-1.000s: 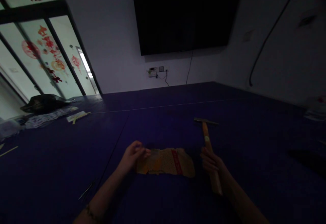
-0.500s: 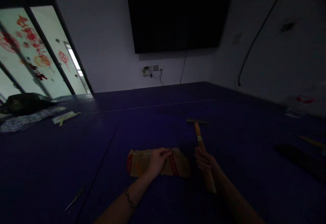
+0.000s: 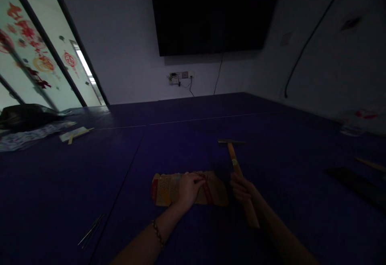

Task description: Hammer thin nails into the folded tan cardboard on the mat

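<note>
Right hand (image 3: 243, 188): fingers curled round the pale wooden handle of a small hammer (image 3: 238, 172), gripped about mid-handle. The handle butt sticks out past the hand toward the person. The hammer's thin dark metal head (image 3: 231, 141) lies crosswise at the far end, low over or on the tabletop; contact cannot be told in the dim light.

Left hand (image 3: 188, 187): laid palm-down on a flat, tan, patterned piece of cardboard with red bands (image 3: 164, 188), fingertips bent onto its middle, pressing on it rather than closed around it. A beaded bracelet (image 3: 157, 233) sits on that wrist.

The cardboard lies flat on the dark blue table (image 3: 60, 184), just left of the hammer handle, the two close but apart.

Near left on the table: a few thin metal rods (image 3: 90, 229), well apart from the hands. Far left: a light flat packet with a pale stick (image 3: 74, 134), a patterned cloth (image 3: 27, 135) and a dark bag (image 3: 25, 115). Right edge: a long dark flat object (image 3: 356, 182), details too dim to read. On the wall beyond: a large black screen (image 3: 211, 11) and a socket with cables (image 3: 179, 76).
</note>
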A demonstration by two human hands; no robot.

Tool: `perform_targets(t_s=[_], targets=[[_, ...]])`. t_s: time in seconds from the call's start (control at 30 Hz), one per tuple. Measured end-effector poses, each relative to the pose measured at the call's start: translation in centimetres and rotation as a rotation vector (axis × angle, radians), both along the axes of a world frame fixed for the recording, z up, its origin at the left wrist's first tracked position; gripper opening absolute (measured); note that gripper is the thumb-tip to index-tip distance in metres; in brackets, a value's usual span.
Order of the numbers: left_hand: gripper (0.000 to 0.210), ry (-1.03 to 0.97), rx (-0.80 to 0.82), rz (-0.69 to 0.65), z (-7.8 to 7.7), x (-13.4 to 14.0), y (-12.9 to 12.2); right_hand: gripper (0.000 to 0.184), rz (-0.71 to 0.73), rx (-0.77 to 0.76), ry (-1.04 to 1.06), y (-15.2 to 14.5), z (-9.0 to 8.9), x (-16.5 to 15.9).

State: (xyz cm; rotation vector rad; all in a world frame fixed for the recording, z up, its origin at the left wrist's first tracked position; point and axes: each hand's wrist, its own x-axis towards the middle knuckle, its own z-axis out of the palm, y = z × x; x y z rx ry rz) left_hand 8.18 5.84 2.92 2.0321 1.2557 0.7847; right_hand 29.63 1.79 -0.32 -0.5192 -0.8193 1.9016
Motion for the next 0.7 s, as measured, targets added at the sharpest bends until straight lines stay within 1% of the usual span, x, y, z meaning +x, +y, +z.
perform_targets(t_s=[0.1,0.27,0.37,0.43,0.53,0.57,0.6,0.63,0.7], targets=[[0.01,0.036,0.044,-0.01,0.0,0.0,-0.1,0.046,-0.034,-0.017,-0.031,-0.1,-0.1,-0.1],[0.01,0.069,0.062,-0.034,-0.3,0.0,0.0,0.053,-0.118,-0.081,-0.12,-0.1,0.3,-0.5],[0.01,0.079,0.074,-0.036,-0.3,0.0,0.1,0.06,-0.181,-0.121,-0.199,-0.1,1.2,-0.7],[0.01,0.079,0.087,-0.036,-0.3,0.0,0.1,0.057,-0.245,-0.138,-0.248,-0.6,2.2,-1.1],[0.008,0.082,0.102,-0.029,-0.4,0.1,0.1,0.041,-0.39,-0.168,-0.356,-3.2,4.4,-2.9],[0.008,0.084,0.104,-0.027,-0.5,0.1,0.1,0.037,-0.48,-0.199,-0.468,-4.5,5.1,-3.8],[0.008,0.087,0.106,-0.023,-0.6,0.2,0.1,0.033,-0.531,-0.233,-0.577,-6.0,5.7,-4.8],[0.008,0.089,0.108,-0.019,-0.6,0.2,0.1,0.03,-0.569,-0.266,-0.671,-7.4,6.2,-5.9],[0.008,0.089,0.111,-0.011,-0.8,0.3,0.2,0.025,-0.623,-0.325,-0.776,-10.0,6.7,-7.8]])
